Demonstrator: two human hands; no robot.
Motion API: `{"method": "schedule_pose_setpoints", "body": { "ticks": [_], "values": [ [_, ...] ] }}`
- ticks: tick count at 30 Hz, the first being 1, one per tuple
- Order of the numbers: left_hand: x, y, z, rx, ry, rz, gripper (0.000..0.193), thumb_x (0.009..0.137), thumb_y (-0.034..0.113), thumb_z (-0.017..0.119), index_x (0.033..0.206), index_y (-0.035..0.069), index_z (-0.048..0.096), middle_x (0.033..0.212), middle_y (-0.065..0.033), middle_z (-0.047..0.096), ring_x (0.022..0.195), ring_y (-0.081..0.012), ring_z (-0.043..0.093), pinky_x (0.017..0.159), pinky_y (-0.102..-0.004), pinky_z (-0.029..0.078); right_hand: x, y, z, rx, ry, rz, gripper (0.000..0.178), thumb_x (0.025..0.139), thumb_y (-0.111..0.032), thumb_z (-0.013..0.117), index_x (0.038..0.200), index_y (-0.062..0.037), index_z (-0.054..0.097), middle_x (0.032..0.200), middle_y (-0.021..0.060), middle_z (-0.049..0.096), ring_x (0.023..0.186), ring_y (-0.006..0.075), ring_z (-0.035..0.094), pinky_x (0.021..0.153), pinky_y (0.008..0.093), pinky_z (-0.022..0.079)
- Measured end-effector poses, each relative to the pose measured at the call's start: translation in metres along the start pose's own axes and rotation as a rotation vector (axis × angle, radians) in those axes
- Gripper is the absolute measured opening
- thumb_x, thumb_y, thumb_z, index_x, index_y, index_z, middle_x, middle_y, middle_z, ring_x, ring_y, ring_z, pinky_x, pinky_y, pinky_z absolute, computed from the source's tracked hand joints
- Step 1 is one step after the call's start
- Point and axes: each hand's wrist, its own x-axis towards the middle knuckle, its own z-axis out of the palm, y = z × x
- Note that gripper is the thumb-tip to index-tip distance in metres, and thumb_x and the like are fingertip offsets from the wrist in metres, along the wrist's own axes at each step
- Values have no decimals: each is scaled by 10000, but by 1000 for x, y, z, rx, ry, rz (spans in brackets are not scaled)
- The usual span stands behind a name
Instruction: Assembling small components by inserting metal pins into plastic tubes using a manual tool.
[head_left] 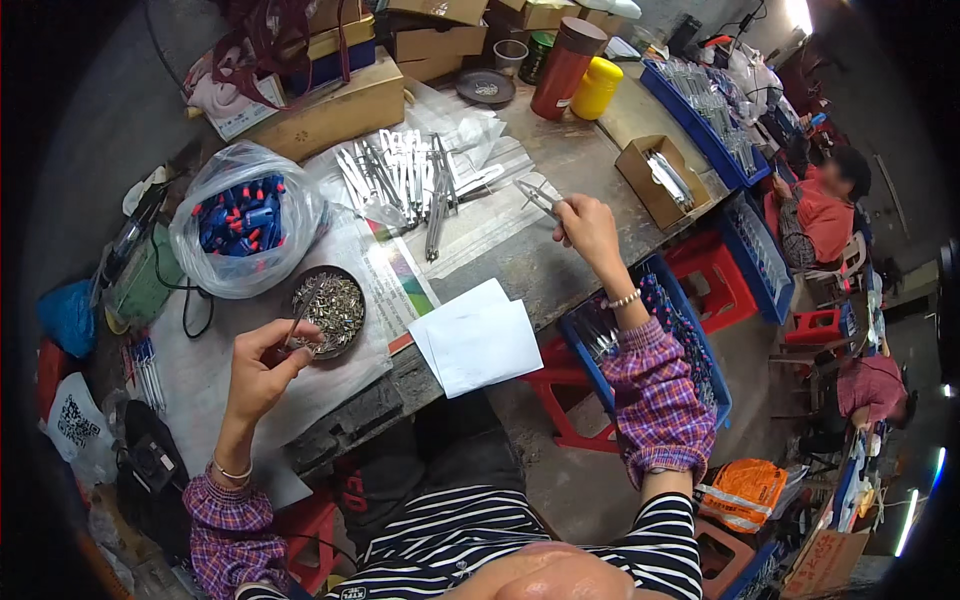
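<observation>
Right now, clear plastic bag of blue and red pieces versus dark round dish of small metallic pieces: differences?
The clear plastic bag is crinkled and transparent; the dark round dish looks rigid and opaque. The bag is larger than the dish. The bag holds blue and red pieces; the dish, small metallic pieces. Both are open on top.

Plenty of clutter here, and company too.
At the top, a red flask (566,75) stands beside a yellow jar (597,88), a green tin (537,58) just left of the flask, cartons (438,42) farther left. One person (828,225) in orange-red sits at the upper right; another person (866,388) is lower down. An orange bag (742,488) lies lower right, a blue bag (68,318) far left.
</observation>
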Motion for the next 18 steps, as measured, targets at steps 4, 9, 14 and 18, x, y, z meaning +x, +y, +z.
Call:
{"method": "schedule_pose_setpoints", "body": {
  "ticks": [4,9,14,18],
  "values": [
    [-6,-5,1,-9,-25,-83,225,738,-42,567,942,12,646,789,3,645,515,-6,452,470,-151,361,-52,-18,10,511,-64,47,264,930,-194,476,908,36,605,615,53,596,476,68,512,440,186,379],
    [10,20,35,-58,-55,-32,273,734,-49,628,1002,7,637,870,7,647,586,16,450,490,-144,344,-145,-62,10,723,-181,94,223,954,-169,460,984,32,554,669,46,592,510,48,486,475,170,375],
    [15,30,91,-204,-144,191,481,690,-52,707,1132,36,541,713,34,522,558,17,392,451,-150,285,-191,-72,33,756,-254,33,233,940,-186,505,993,33,567,713,57,620,605,56,532,560,175,415],
    [3,25,106,-128,-85,148,385,696,-20,728,1043,18,563,750,25,555,597,2,443,509,-142,353,-206,-76,52,793,-274,21,219,932,-157,516,1008,40,569,738,64,635,622,62,541,579,184,425]
  ]
}}
